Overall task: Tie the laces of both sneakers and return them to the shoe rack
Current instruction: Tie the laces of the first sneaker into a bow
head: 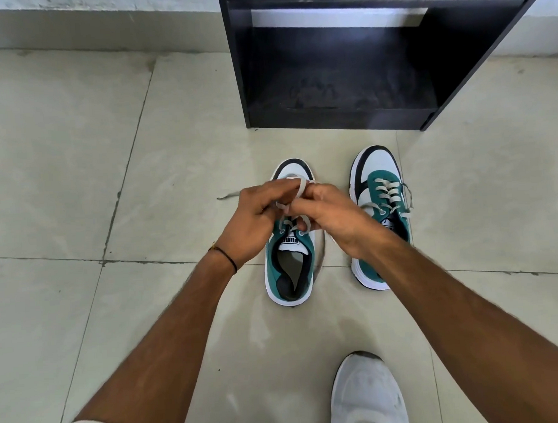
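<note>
Grey laces [297, 191] are pinched by the left hand [255, 219] and right hand [329, 215] above the left sneaker [288, 265] on the floor, forming its bow, the right sneaker [382, 212] waiting beside, near the rack [334, 63].

One word can be read: "PUMA" in white letters on the black tongue label [289, 240] of the left sneaker [290, 269], upside down from here. The right sneaker [381, 219] carries a similar tongue label, unreadable.
</note>
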